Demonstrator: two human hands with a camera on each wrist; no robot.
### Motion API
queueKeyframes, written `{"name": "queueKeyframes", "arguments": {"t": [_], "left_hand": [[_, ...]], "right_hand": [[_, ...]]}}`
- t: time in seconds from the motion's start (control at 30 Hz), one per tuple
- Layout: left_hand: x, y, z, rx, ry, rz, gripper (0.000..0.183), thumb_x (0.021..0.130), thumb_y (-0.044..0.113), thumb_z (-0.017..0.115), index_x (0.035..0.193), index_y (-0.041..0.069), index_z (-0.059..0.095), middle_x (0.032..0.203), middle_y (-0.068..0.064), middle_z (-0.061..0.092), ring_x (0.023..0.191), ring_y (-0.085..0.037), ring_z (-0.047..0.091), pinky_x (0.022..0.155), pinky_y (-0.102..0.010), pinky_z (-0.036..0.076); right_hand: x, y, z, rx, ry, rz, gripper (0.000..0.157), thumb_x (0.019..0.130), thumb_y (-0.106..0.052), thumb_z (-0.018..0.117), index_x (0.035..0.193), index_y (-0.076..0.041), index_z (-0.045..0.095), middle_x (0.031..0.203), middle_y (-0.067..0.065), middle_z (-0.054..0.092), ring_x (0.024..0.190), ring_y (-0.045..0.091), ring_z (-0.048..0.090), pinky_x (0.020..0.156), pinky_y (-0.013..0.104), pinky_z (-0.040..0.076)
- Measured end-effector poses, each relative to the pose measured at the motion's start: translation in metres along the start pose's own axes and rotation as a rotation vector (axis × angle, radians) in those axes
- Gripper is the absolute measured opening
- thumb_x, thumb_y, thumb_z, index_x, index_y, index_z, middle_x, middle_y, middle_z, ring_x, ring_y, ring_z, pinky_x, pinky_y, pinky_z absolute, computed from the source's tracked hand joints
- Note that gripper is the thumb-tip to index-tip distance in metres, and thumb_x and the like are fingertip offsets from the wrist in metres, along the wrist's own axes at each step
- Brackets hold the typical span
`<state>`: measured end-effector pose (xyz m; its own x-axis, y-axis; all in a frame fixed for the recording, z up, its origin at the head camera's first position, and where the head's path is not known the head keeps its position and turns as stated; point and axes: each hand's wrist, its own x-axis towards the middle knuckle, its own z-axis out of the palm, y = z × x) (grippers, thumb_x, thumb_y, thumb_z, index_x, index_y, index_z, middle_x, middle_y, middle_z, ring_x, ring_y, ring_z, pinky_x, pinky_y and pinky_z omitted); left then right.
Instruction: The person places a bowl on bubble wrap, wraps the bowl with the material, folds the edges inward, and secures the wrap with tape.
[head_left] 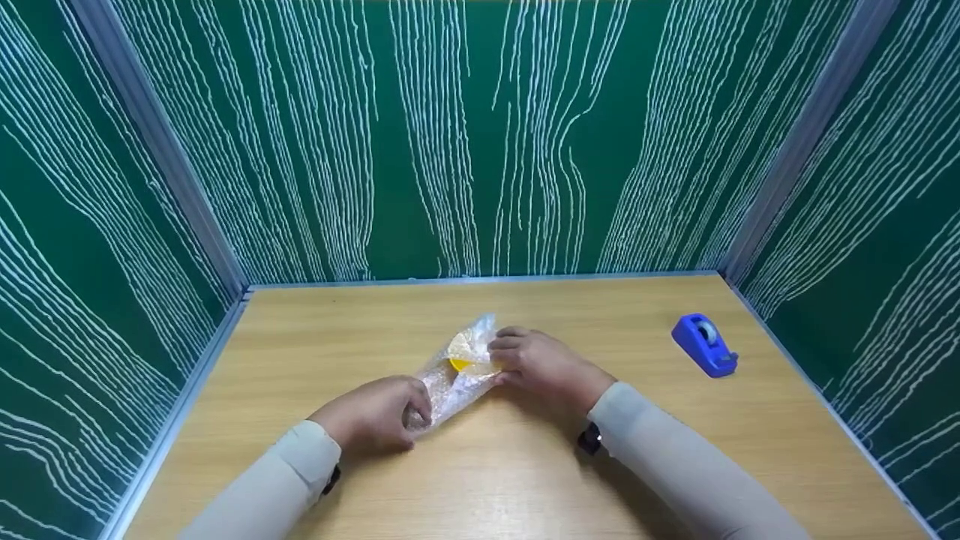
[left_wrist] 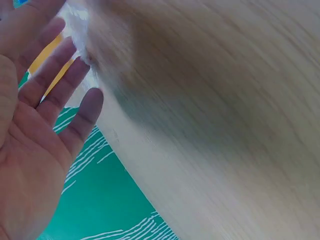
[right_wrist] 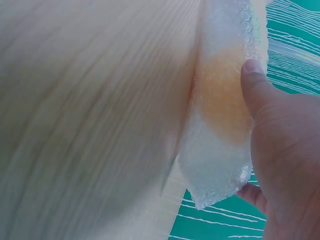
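A sheet of clear bubble wrap (head_left: 442,382) lies slantwise on the table, partly folded over a yellow object (head_left: 460,365). Only a bright yellow patch of that object shows bare; its kind is hidden by the wrap. At the lower left end, my left hand (head_left: 379,416) has thumb and index finger around the wrap's end; its other fingers (left_wrist: 82,117) are loosely extended. My right hand (head_left: 546,367) grips the upper right side. In the right wrist view, its thumb lies on the bubble wrap (right_wrist: 215,170), with a rounded orange-yellow shape showing through.
A blue tape dispenser (head_left: 705,346) with a roll of tape stands toward the table's right edge. Green panels (head_left: 390,187) with white wavy lines enclose the wooden table (head_left: 315,322) at the back and both sides, joined by metal corner posts.
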<state>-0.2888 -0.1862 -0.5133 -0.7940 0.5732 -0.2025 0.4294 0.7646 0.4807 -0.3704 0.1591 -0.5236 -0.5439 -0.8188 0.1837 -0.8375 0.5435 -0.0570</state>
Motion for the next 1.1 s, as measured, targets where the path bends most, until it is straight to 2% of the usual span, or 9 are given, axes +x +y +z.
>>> {"name": "queueKeyframes", "arguments": {"t": [0.13,0.23,0.33,0.47,0.6,0.73,0.87,1.0,1.1], "left_hand": [[0.0,0.0,-0.001,0.039,0.004,0.049,0.026,0.089,0.004,0.087,0.104,0.025,0.09,0.127,0.007,0.078,0.115,-0.018,0.07,0.112,-0.046,0.061],[0.0,-0.002,-0.001,0.045,0.035,0.092,0.014,0.098,0.007,0.083,0.104,0.019,0.088,0.118,0.006,0.08,0.111,-0.018,0.073,0.111,-0.048,0.062],[-0.003,-0.005,-0.003,-0.025,0.058,0.056,0.012,0.106,0.015,0.079,0.11,0.023,0.086,0.114,0.01,0.078,0.112,-0.018,0.072,0.115,-0.051,0.06],[-0.003,-0.004,-0.008,-0.164,0.121,0.012,0.009,0.11,0.022,0.076,0.114,0.027,0.083,0.12,0.012,0.076,0.124,-0.021,0.069,0.124,-0.056,0.054],[0.003,0.003,-0.012,-0.241,0.213,0.07,0.006,0.109,0.023,0.078,0.113,0.023,0.082,0.129,0.009,0.075,0.131,-0.024,0.068,0.125,-0.057,0.052],[0.012,0.012,-0.013,-0.253,0.288,0.15,0.009,0.108,0.02,0.079,0.116,0.016,0.081,0.137,0.001,0.075,0.139,-0.027,0.067,0.126,-0.056,0.052],[0.022,0.021,-0.013,-0.252,0.318,0.163,0.012,0.109,0.022,0.078,0.117,0.014,0.081,0.139,-0.002,0.075,0.143,-0.031,0.065,0.128,-0.058,0.049],[0.033,0.029,-0.015,-0.239,0.351,0.161,0.014,0.109,0.024,0.077,0.117,0.014,0.081,0.134,-0.005,0.077,0.14,-0.033,0.067,0.126,-0.059,0.051],[0.042,0.033,-0.015,-0.227,0.393,0.17,0.012,0.108,0.024,0.079,0.112,0.014,0.084,0.123,-0.003,0.082,0.125,-0.029,0.075,0.117,-0.054,0.059]], "right_hand": [[0.0,-0.002,-0.002,-0.017,0.0,0.002,0.048,0.108,-0.039,0.079,0.147,-0.012,0.076,0.156,0.008,0.073,0.155,0.037,0.06,0.13,0.058,0.049],[0.0,-0.002,-0.003,-0.023,0.0,-0.003,0.046,0.107,-0.038,0.079,0.146,-0.012,0.077,0.157,0.007,0.073,0.155,0.037,0.061,0.129,0.059,0.049],[0.0,-0.002,-0.004,-0.018,0.0,-0.001,0.045,0.106,-0.037,0.081,0.145,-0.014,0.077,0.157,0.006,0.073,0.154,0.036,0.061,0.128,0.059,0.05],[-0.001,-0.002,-0.003,-0.03,0.009,-0.019,0.042,0.104,-0.033,0.084,0.142,-0.014,0.079,0.155,0.005,0.074,0.152,0.035,0.063,0.126,0.059,0.053],[0.0,-0.001,-0.002,-0.067,0.018,-0.045,0.039,0.103,-0.032,0.085,0.138,-0.014,0.081,0.153,0.006,0.075,0.15,0.036,0.064,0.121,0.06,0.056],[0.001,-0.003,-0.003,-0.099,0.036,-0.069,0.039,0.102,-0.032,0.085,0.136,-0.012,0.082,0.15,0.007,0.077,0.147,0.037,0.066,0.118,0.06,0.059],[0.002,-0.005,-0.006,-0.082,0.024,-0.062,0.04,0.102,-0.033,0.085,0.137,-0.013,0.081,0.152,0.007,0.076,0.148,0.036,0.066,0.12,0.06,0.057],[0.003,-0.007,-0.007,-0.073,0.001,-0.046,0.041,0.103,-0.035,0.084,0.138,-0.014,0.081,0.153,0.007,0.075,0.15,0.036,0.065,0.122,0.061,0.055],[0.003,-0.008,-0.008,-0.083,-0.007,-0.042,0.041,0.103,-0.035,0.084,0.139,-0.015,0.081,0.153,0.006,0.076,0.15,0.035,0.065,0.121,0.061,0.056]]}}
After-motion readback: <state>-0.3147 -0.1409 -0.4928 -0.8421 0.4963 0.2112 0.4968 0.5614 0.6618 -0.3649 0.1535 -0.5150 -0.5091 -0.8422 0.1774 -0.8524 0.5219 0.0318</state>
